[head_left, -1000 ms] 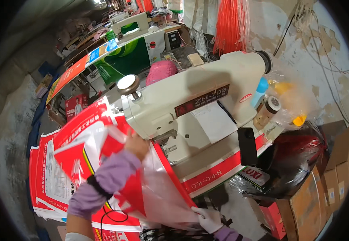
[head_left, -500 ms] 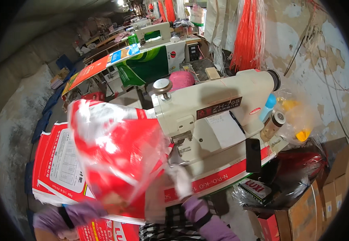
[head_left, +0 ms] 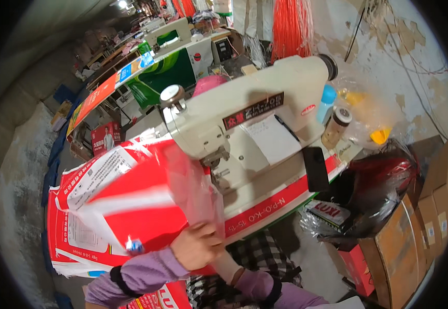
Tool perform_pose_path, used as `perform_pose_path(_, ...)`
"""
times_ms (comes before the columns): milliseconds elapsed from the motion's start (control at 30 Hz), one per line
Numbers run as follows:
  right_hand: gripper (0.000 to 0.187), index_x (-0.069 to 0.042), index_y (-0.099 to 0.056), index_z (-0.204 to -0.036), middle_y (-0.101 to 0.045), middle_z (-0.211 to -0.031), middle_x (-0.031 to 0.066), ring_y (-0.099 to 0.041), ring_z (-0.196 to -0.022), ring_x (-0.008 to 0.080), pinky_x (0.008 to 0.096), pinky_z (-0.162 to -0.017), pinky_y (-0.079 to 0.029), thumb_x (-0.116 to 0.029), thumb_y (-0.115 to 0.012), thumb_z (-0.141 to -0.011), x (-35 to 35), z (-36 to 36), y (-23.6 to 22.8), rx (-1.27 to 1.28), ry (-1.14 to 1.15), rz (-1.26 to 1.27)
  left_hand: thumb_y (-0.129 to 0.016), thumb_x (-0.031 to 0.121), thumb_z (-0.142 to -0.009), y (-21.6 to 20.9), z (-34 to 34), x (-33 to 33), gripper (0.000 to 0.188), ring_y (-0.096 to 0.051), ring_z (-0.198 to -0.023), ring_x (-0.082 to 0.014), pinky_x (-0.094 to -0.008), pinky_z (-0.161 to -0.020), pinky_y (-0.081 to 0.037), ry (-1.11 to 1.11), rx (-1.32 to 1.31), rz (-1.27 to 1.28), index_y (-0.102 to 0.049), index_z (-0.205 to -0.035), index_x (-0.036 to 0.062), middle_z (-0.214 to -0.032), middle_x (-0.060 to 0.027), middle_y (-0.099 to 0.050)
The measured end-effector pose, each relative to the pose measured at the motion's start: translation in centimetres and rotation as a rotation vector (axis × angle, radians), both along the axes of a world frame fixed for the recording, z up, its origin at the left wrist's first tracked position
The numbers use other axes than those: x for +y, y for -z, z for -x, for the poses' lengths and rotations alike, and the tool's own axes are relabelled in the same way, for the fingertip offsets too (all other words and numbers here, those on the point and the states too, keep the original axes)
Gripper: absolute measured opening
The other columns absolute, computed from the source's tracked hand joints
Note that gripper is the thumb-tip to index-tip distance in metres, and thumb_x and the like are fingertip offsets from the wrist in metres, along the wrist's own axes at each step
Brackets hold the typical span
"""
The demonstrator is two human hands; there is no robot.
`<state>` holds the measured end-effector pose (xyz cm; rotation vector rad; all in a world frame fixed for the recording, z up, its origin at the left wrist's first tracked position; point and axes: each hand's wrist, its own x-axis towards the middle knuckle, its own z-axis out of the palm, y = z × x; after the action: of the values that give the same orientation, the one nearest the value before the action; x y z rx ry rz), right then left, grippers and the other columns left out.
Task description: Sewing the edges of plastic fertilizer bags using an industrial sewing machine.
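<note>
My left hand (head_left: 199,247) is closed at the near right edge of a red and white printed plastic sack (head_left: 146,206), its fingers curled over the edge. Part of the sack is blurred, and a cloudy, see-through film (head_left: 203,190) shows along its right side. Close beside the left hand is my right hand (head_left: 226,266), pale and partly covered; its fingers are hidden. The sack lies left of a cream sewing machine (head_left: 255,103), its right side near the needle area. Under it rests a stack of similar red and white sacks (head_left: 59,232).
A paper pad (head_left: 273,139) with a pen and a black phone (head_left: 317,170) lie on the machine's bed. Behind them stand a blue-capped bottle (head_left: 326,103) and a jar (head_left: 336,126). Cardboard boxes (head_left: 394,257) are at the right; red strands (head_left: 292,31) hang behind.
The lifted, billowing sack has come down flatter beside the machine. My left hand has moved right to its near edge, close to my right hand. The whole view has shifted.
</note>
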<state>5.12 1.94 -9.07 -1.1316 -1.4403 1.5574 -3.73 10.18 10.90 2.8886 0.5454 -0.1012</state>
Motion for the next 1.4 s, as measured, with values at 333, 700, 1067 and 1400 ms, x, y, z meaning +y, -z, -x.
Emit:
perform_pose_path(333, 0.049, -0.006, -0.047, -0.136, -0.066, -0.101, 0.025, -0.066, -0.096, 0.039, 0.0414, -0.083, -0.052, -0.027, -0.055, -0.092, -2.9, -4.1, -5.9, 0.188, 0.227, 0.15, -0.058, 0.014, -0.082, 2.5, 1.2, -7.4, 0.015, -0.067, -0.061, -0.0308, -0.0455, -0.057, -0.054, -0.197, 0.315, 0.38, -0.056, -0.092, 0.004, -0.063, -0.0094, -0.063)
perform_pose_path(700, 0.066, -0.021, -0.034, -0.148, -0.063, -0.075, 0.0236, -0.063, -0.068, 0.0414, 0.0496, -0.063, -0.051, -0.02, -0.059, -0.087, 0.3, -5.0, -8.2, -0.577, 0.123, 0.029, -0.062, 0.051, -0.084, -0.3, -0.2, 11.1, 0.045, -0.066, -0.082, -0.0373, -0.0454, -0.074, -0.052, 0.056, 0.997, 0.157, -0.072, -0.098, 0.0092, -0.089, -0.0148, -0.071)
perform_pose_path(1067, 0.016, -0.016, -0.074, -0.09, -0.072, -0.081, 0.0113, -0.071, -0.075, 0.0286, 0.0398, -0.065, -0.057, -0.025, -0.061, -0.084, 20.0, -0.5, 0.6, -1.149, 0.08, -0.205, -0.064, 0.035, -0.078, 2.4, -4.4, -5.5, 0.019, -0.061, -0.054, -0.0249, -0.0485, -0.049, -0.043, 0.039, 0.367, 0.385, -0.071, -0.068, 0.0191, -0.062, -0.0031, -0.064)
perform_pose_path(1400, 0.065, -0.004, -0.036, -0.146, -0.062, -0.122, 0.0177, -0.062, -0.108, 0.0244, 0.0338, -0.094, -0.048, -0.007, -0.058, -0.084, 6.1, -4.2, -1.7, 0.065, 0.122, 0.132, -0.068, 0.041, -0.083, 0.8, 2.5, -1.8, 0.044, -0.066, -0.085, -0.0368, -0.045, -0.077, -0.053, -0.457, 0.031, 0.462, -0.063, -0.105, 0.0029, -0.096, -0.0203, -0.065)
